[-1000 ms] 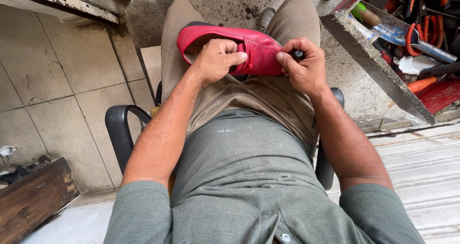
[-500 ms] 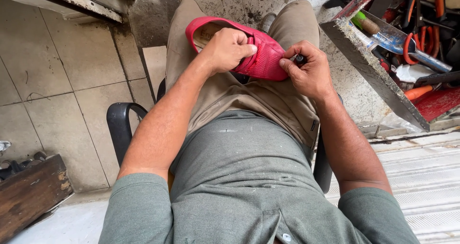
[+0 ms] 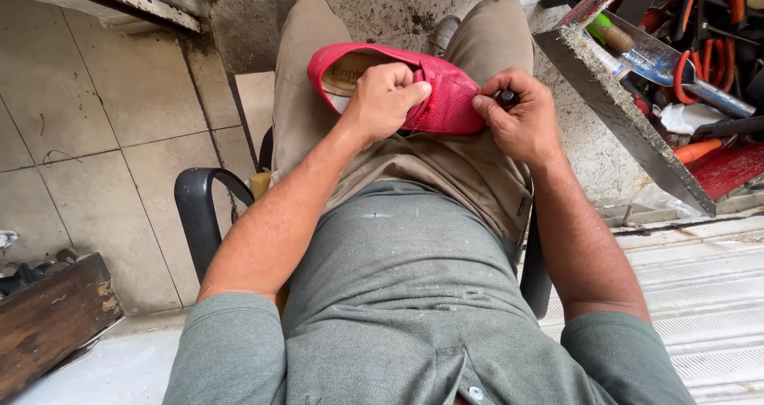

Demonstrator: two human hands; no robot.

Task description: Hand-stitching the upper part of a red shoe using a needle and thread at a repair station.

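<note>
**Shoe turned further toward the left hand, tool hand closing in**

Since the earlier frames, the red shoe (image 3: 434, 95) has shifted slightly on the lap: its open top now shows more of the tan insole, and the left hand (image 3: 383, 99) has slid further over the upper, with the thumb pressed against the red fabric near the shoe's middle. That hand is closed around the shoe's side, gripping it. The right hand (image 3: 521, 117) has stayed at the shoe's near end, its fingers curled shut around a small dark tool (image 3: 507, 97), of which only the rounded black end shows; the fingertips touch the shoe's edge.

The shoe is a low slip-on of bright red fabric with a tan lining, lying on its side across the person's thighs, over khaki trousers (image 3: 469, 166). Its sole faces away and cannot be seen.

Beside the right knee stands an open metal toolbox (image 3: 605, 95) holding pliers with orange grips (image 3: 700, 59) and other tools. A black chair arm (image 3: 199, 214) shows on the left, and a wooden crate (image 3: 48, 317) sits on the tiled floor.
</note>
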